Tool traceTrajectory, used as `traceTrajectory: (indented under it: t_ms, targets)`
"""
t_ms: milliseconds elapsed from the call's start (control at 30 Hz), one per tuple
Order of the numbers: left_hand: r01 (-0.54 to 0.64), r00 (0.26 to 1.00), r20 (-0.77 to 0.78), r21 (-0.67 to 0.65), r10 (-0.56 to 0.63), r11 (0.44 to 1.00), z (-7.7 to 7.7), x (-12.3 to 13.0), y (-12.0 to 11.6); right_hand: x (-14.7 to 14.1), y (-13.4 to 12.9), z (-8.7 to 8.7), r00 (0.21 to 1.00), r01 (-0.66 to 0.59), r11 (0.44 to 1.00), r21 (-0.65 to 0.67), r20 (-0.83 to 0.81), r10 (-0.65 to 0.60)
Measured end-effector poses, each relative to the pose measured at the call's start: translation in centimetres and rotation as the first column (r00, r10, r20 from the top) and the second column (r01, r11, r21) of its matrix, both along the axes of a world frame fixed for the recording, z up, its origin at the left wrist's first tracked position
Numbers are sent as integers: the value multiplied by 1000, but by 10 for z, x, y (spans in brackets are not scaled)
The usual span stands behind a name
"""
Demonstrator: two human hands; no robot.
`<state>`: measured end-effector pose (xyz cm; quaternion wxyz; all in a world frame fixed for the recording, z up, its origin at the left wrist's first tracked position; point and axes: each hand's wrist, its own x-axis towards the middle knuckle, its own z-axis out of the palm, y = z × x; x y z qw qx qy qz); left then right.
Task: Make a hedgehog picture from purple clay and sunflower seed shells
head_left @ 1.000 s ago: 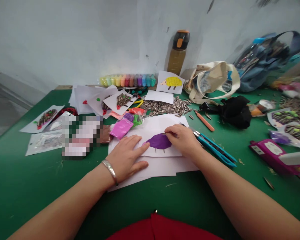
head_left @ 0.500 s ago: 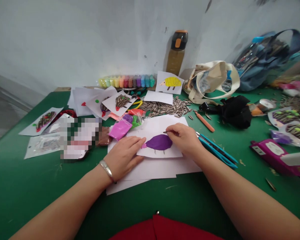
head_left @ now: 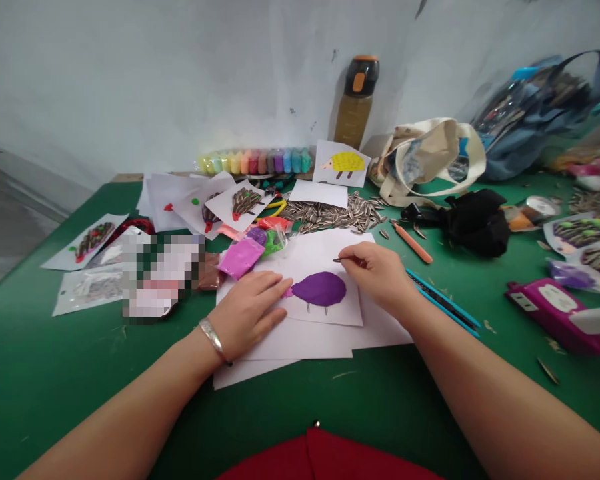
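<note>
A white sheet [head_left: 300,253] lies before me with a purple clay hedgehog body [head_left: 320,290] pressed on it, a pink snout at its left end and drawn legs below. My left hand [head_left: 250,310] rests flat on the paper, fingers spread, its fingertips beside the pink snout. Between thumb and fingertips, my right hand [head_left: 375,270] pinches a sunflower seed [head_left: 338,260], just above the body's upper right edge. More sheets [head_left: 300,343] are stacked underneath.
Behind the paper is a heap of sunflower seeds [head_left: 325,217]. Pink clay packets [head_left: 241,257] and a blurred-out phone [head_left: 165,277] lie left. On the right are an orange tool [head_left: 413,241], blue tools [head_left: 445,303] and a black bundle [head_left: 480,223]. A bottle [head_left: 355,107] stands behind.
My right hand has shifted slightly up and right with the seed, away from the purple body. The lower right of the sheet shows more. My left hand stays nearly in place.
</note>
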<state>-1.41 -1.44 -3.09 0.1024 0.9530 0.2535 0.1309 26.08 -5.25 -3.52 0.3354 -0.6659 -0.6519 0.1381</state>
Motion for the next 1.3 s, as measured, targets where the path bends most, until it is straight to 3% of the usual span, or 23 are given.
traceTrajectory:
  t_ms: [700,1000,1300]
  targets:
    - [61,998,-14,186,-60,981,-4,3,-3,-6,1,-3,990,-59,996,-70,125,67]
    - [48,998,-43,47,-46,998,3,0,-3,-6,-1,-2,989,-55,995,-80,134,65]
    - [42,998,-54,39,-40,998,1,1,-4,-7,0,-3,987,-51,995,-81,146,62]
